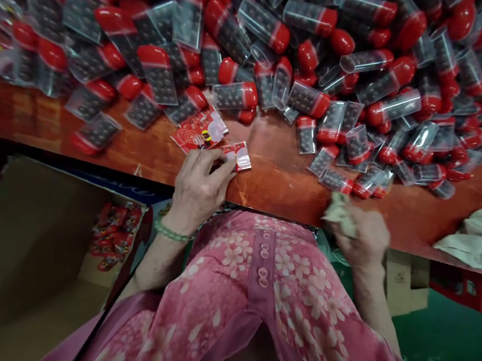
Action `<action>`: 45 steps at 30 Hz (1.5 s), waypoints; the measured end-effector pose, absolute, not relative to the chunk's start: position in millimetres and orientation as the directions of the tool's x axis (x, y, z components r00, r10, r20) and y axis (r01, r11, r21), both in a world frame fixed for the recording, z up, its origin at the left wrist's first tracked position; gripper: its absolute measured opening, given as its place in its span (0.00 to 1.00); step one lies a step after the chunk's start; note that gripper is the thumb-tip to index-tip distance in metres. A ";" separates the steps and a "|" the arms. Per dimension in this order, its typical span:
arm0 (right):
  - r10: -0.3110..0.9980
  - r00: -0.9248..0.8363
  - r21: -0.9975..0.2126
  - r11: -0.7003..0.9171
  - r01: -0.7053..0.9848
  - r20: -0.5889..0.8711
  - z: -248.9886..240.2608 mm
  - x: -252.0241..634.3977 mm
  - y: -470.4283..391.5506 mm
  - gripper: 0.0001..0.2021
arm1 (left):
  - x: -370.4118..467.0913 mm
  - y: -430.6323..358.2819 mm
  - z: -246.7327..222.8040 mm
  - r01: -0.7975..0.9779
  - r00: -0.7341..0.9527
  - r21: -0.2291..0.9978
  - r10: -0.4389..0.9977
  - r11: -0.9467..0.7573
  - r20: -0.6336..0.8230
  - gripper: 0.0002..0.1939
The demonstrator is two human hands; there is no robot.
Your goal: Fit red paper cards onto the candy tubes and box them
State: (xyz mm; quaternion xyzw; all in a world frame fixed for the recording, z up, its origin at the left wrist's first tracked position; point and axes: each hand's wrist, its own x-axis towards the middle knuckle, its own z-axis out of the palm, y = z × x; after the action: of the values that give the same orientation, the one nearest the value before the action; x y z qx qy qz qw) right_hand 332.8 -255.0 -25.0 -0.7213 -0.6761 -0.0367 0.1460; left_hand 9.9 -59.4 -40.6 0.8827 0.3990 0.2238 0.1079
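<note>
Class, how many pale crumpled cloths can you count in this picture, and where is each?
2. One cloth is in the right hand; the other cloth lies on the table near the right edge of the picture. Others may be hidden.

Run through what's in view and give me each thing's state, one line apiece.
Left hand: curled, touching the small packet
Small packet: on the table, partly covered
Right hand: closed around a rag, blurred
Held rag: bunched
Other rag: crumpled on the table
Tubes: heaped at mixed angles
Cardboard box: open, red items inside
</note>
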 end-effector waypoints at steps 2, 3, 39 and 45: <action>0.948 -0.153 -0.077 0.181 0.980 0.279 -25.6 317.4 -230.8 0.12 | 10.7 -58.9 -44.1 0.619 0.581 0.371 0.721 -0.693 0.377 0.11; 0.943 -0.180 -0.052 0.202 0.978 0.280 -27.3 315.4 -218.1 0.11 | 11.5 -58.4 -45.0 0.597 0.579 0.373 0.703 -0.710 0.412 0.10; 0.890 -0.385 -0.725 0.432 0.537 0.245 28.9 208.7 -96.7 0.07 | -5.7 -68.4 1.4 0.147 0.478 0.903 0.828 -0.404 0.293 0.20; 0.855 -0.468 -0.657 0.488 0.575 0.225 32.6 211.9 -88.0 0.10 | -3.8 -56.2 4.0 0.124 0.544 0.899 0.786 -0.420 0.292 0.07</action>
State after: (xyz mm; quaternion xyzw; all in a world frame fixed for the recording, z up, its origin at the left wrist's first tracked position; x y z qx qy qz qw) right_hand 211.9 -88.0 32.6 -0.4371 -0.8178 0.2550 0.2740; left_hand -3.8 -56.2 4.0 0.7569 0.3008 0.3706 0.4465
